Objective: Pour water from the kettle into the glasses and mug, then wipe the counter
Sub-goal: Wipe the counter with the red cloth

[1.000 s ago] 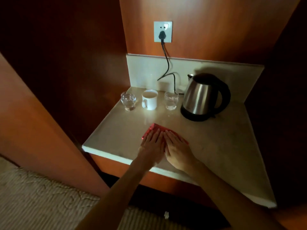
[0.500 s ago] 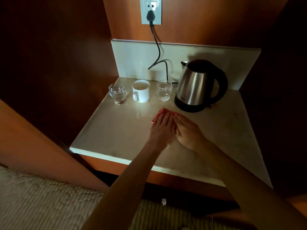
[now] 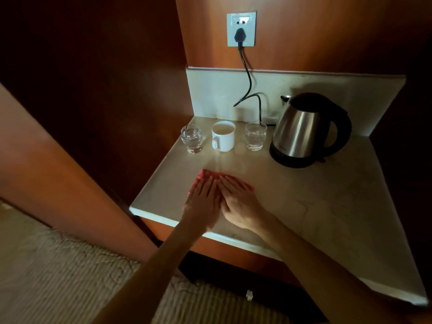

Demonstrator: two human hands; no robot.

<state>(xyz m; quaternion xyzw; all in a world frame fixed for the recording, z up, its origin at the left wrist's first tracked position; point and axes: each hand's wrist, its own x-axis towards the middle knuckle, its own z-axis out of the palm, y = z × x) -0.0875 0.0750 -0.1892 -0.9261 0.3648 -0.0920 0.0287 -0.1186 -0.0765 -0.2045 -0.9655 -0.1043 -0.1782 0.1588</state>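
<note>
A red cloth (image 3: 236, 179) lies flat on the pale stone counter (image 3: 327, 206), near its front left part. My left hand (image 3: 203, 203) and my right hand (image 3: 242, 208) press side by side on the cloth, palms down, fingers straight and together, covering most of it. At the back stand a water glass (image 3: 191, 139), a white mug (image 3: 224, 139) filled with liquid, and a second water glass (image 3: 255, 136), in a row. To their right a steel kettle (image 3: 297, 132) with a black handle sits on its base.
A black cord (image 3: 249, 83) runs from the kettle base up to a wall socket (image 3: 241, 29). Wooden panels close in the counter on the left and behind. A patterned carpet (image 3: 58, 277) lies below, with a small white scrap (image 3: 249, 295) on the floor.
Both hands slid the red cloth away toward the kettle, then back left and nearer the front edge. The kettle, mug and glasses have not moved.
</note>
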